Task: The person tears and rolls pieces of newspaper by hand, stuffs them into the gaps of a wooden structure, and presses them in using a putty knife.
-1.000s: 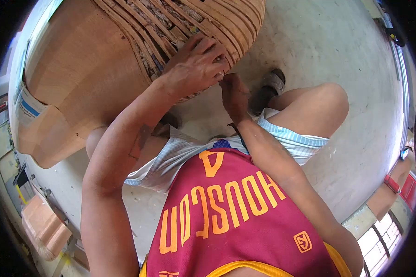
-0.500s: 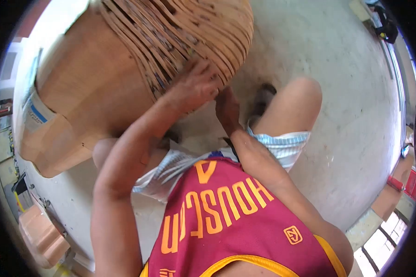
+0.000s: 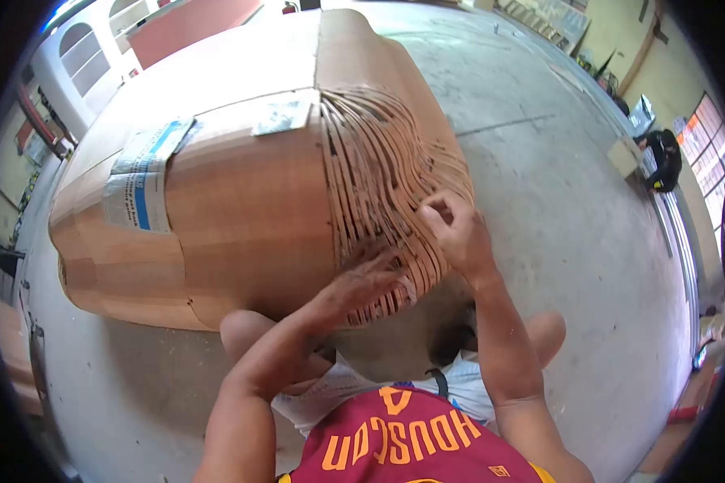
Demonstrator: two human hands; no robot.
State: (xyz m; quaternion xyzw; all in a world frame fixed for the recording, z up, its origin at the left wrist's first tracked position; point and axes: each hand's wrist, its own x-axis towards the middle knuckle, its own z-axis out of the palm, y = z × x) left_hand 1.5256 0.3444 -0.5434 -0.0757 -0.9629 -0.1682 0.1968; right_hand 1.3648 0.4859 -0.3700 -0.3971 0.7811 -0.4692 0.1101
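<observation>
A large curved plywood structure [image 3: 250, 205] fills the middle of the head view, its end built of many wavy wooden slats [image 3: 379, 173] with dark gaps between them. Against the lower slats lies my left hand [image 3: 366, 278], fingers spread and partly blurred. My right hand [image 3: 461, 233] is at the outer side of the slatted end, thumb and forefinger curled together in a pinch. Whatever sits between those fingertips, if anything, is too small to make out. Printed paper sheets [image 3: 141, 181] lie on the plywood panels, away from both hands.
My bent knees are close under the structure's lower edge. On the concrete floor [image 3: 564, 201] to the right, a person in dark clothes [image 3: 664, 161] is beside a cardboard box [image 3: 623, 158]. White arched shelving [image 3: 84, 60] and a pink panel [image 3: 189, 28] stand behind.
The view has tilted up, showing more of the structure. My right hand has risen from the slats' lower edge to their outer side. My left hand's fingers have spread over the lower slats.
</observation>
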